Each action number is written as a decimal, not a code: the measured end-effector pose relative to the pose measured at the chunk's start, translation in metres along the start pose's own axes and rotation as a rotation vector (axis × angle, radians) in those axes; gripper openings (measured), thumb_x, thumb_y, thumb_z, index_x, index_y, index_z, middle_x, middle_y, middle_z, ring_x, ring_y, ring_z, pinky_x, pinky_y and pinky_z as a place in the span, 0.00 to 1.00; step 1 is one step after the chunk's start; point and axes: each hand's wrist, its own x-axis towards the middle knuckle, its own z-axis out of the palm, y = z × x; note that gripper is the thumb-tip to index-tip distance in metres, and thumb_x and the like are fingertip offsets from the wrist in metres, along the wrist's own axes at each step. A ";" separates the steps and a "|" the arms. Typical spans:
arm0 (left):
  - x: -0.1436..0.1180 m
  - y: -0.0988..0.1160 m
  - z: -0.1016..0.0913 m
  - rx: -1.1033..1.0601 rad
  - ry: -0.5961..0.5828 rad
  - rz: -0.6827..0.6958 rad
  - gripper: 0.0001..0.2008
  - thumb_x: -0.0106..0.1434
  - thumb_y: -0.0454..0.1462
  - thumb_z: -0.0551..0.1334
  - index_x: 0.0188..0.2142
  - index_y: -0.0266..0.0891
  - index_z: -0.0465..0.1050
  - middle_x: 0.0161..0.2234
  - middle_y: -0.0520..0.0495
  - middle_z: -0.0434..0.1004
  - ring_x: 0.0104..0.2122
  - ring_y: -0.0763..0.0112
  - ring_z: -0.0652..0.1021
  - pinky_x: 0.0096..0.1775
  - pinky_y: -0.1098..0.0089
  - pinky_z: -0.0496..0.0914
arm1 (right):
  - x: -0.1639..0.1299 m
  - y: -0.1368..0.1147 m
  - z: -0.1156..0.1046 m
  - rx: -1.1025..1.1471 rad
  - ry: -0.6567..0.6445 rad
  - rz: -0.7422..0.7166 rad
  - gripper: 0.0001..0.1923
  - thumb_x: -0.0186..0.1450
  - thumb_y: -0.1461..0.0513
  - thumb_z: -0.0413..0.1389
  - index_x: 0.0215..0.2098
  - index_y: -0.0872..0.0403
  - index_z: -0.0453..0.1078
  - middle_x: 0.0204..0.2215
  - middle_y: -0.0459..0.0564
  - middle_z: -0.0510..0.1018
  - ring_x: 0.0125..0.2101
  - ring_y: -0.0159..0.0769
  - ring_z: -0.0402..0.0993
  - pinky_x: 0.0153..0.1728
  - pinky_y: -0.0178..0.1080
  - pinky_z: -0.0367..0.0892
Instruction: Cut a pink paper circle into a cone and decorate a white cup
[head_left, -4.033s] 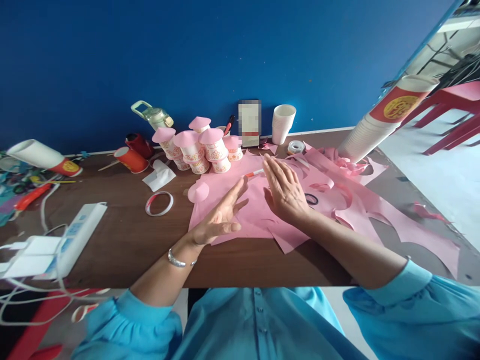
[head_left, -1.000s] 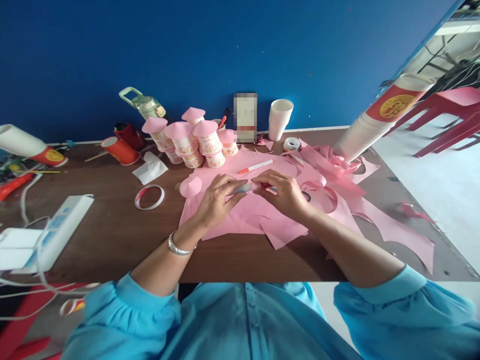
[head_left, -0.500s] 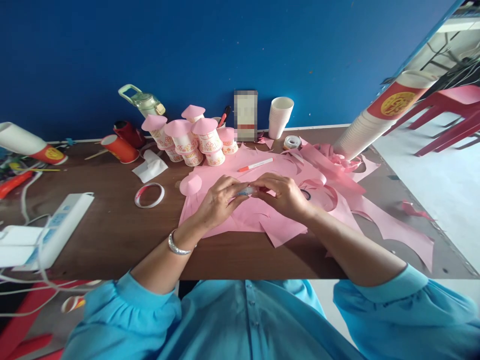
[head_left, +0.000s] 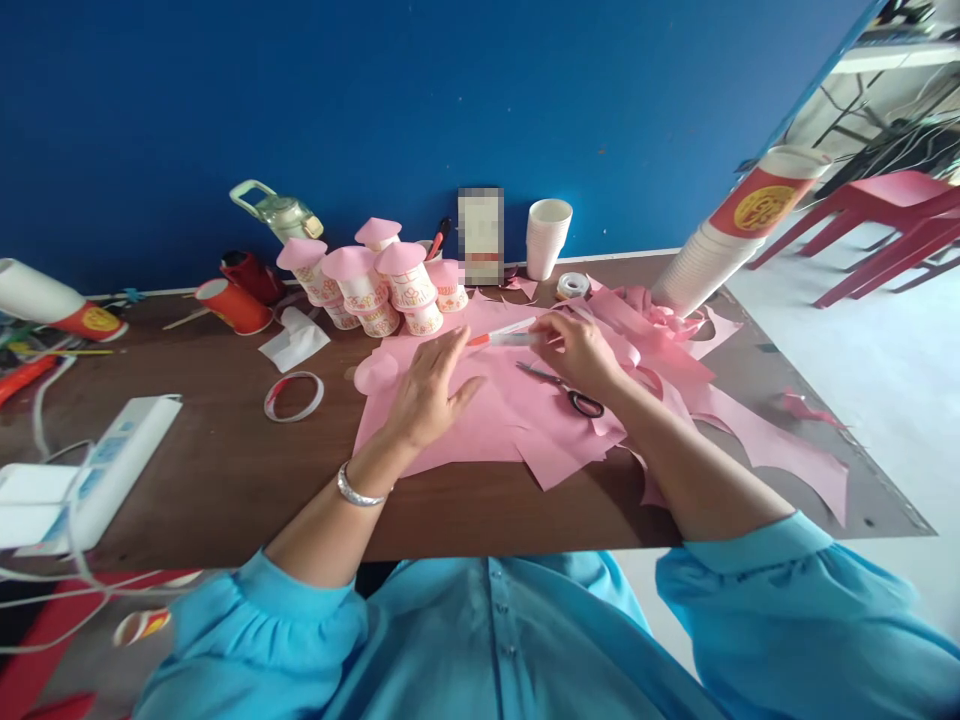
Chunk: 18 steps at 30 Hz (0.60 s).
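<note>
My left hand (head_left: 435,385) hovers over pink paper (head_left: 480,430), its fingers stretched and thumb apart, holding nothing. My right hand (head_left: 576,350) is closed, with its fingertips pinching a slim pale stick-shaped thing (head_left: 517,339); blur hides its exact kind. Just behind that lies a white marker with a red end (head_left: 484,338). Scissors with black handles (head_left: 585,404) rest on the paper below my right hand. A pink paper cone (head_left: 375,374) sits left of my left hand. Decorated paper-cup towers with pink cone roofs (head_left: 406,290) stand behind.
Stacked white cups (head_left: 549,240) stand by the blue wall, and a taller cup stack (head_left: 701,265) at right. Pink paper scraps (head_left: 780,445) spread rightward. A tape roll (head_left: 294,397), a red cup (head_left: 234,305) and a power strip (head_left: 124,470) lie on the left.
My hands have parted. The left let go of the small pale thing and opened; the right moved slightly forward with it. The scissors came into fuller view.
</note>
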 end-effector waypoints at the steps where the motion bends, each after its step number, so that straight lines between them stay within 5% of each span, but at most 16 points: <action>1: -0.001 -0.003 0.001 0.016 -0.033 -0.022 0.27 0.73 0.40 0.63 0.68 0.38 0.65 0.62 0.33 0.76 0.62 0.52 0.76 0.61 0.50 0.74 | 0.004 0.010 -0.004 -0.100 0.019 0.044 0.08 0.66 0.64 0.57 0.43 0.51 0.77 0.41 0.51 0.85 0.40 0.44 0.81 0.43 0.43 0.74; 5: -0.008 -0.008 0.006 0.055 -0.188 -0.063 0.20 0.71 0.34 0.64 0.61 0.36 0.73 0.60 0.35 0.79 0.59 0.53 0.79 0.60 0.51 0.77 | 0.012 0.030 -0.011 -0.423 0.018 0.155 0.13 0.66 0.67 0.56 0.46 0.51 0.78 0.49 0.54 0.84 0.52 0.52 0.77 0.52 0.49 0.74; 9: -0.013 -0.010 0.011 0.074 -0.272 -0.035 0.24 0.70 0.37 0.65 0.63 0.33 0.70 0.62 0.32 0.77 0.61 0.49 0.77 0.62 0.49 0.75 | 0.005 0.016 -0.006 -0.565 0.028 0.048 0.19 0.69 0.68 0.52 0.55 0.55 0.76 0.60 0.57 0.78 0.59 0.51 0.72 0.58 0.48 0.71; 15: -0.016 -0.016 0.016 0.100 -0.308 0.026 0.23 0.75 0.38 0.59 0.65 0.31 0.68 0.65 0.28 0.73 0.66 0.49 0.74 0.65 0.47 0.73 | -0.012 -0.015 0.002 -0.675 -0.297 -0.090 0.14 0.76 0.60 0.51 0.51 0.53 0.77 0.55 0.57 0.80 0.55 0.49 0.75 0.43 0.43 0.72; 18: -0.018 -0.019 0.019 0.115 -0.338 0.035 0.23 0.75 0.38 0.57 0.65 0.29 0.67 0.67 0.28 0.70 0.68 0.50 0.71 0.67 0.49 0.70 | -0.016 -0.023 0.001 -0.787 -0.423 -0.122 0.15 0.76 0.63 0.47 0.49 0.55 0.76 0.51 0.58 0.80 0.50 0.47 0.77 0.37 0.40 0.68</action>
